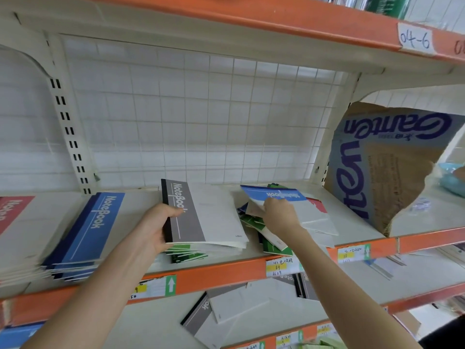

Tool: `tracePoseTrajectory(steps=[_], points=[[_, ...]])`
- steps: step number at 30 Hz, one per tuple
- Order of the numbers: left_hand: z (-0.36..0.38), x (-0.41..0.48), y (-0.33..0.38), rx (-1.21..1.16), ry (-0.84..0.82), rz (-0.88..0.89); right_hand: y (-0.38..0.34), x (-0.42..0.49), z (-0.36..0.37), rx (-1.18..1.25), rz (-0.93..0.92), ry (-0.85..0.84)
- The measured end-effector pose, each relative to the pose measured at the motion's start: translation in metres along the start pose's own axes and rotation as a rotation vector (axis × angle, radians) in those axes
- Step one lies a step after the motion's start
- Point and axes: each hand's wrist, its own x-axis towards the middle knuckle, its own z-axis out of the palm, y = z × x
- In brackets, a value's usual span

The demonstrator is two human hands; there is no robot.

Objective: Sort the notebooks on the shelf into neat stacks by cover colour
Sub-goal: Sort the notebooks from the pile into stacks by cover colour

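Observation:
My left hand (154,229) grips the spine edge of a grey notebook (201,212), held just above a small stack of green notebooks (187,254) in the middle of the shelf (226,272). My right hand (280,215) pinches the near edge of a blue notebook (275,195) on top of a mixed, untidy pile (266,235) of green, white and red covers to the right. A neat blue stack (85,238) lies left of my left hand. A red notebook (12,211) sits at the far left edge.
A torn cardboard sheet (392,167) with blue lettering leans at the right end of the shelf. A wire grid panel (196,117) backs the shelf. Grey notebooks (226,316) lie scattered on the lower shelf. An upper orange-edged shelf (276,21) hangs overhead.

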Motion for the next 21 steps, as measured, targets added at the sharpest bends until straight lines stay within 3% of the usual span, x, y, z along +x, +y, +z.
tracePoseTrajectory(steps=[2,5,7,9,11,13,15,17,21], points=[[0.003,0.002,0.000,-0.037,-0.016,0.006,0.005,-0.007,0.004,0.100,-0.106,0.103],[0.007,0.005,0.000,-0.079,-0.044,-0.006,0.006,-0.027,0.010,0.397,-0.491,0.248],[0.009,0.005,0.000,-0.051,-0.061,-0.012,0.003,-0.041,0.012,0.493,-0.706,0.186],[0.009,0.003,-0.001,0.000,-0.044,-0.006,0.002,-0.048,0.010,0.605,-0.803,0.082],[0.005,0.003,-0.001,0.032,-0.039,-0.005,0.006,-0.050,0.003,0.769,-0.728,-0.056],[0.001,0.003,-0.001,0.030,-0.030,-0.007,0.011,-0.039,0.001,0.820,-0.545,-0.084],[-0.001,0.002,-0.001,0.025,-0.012,-0.003,0.016,-0.018,0.007,0.603,-0.276,0.015],[-0.003,0.001,-0.002,0.006,-0.002,0.024,0.013,0.001,0.013,0.376,-0.025,0.002],[-0.004,-0.005,-0.003,-0.017,0.017,0.065,-0.008,0.022,0.023,0.181,0.157,-0.107]])
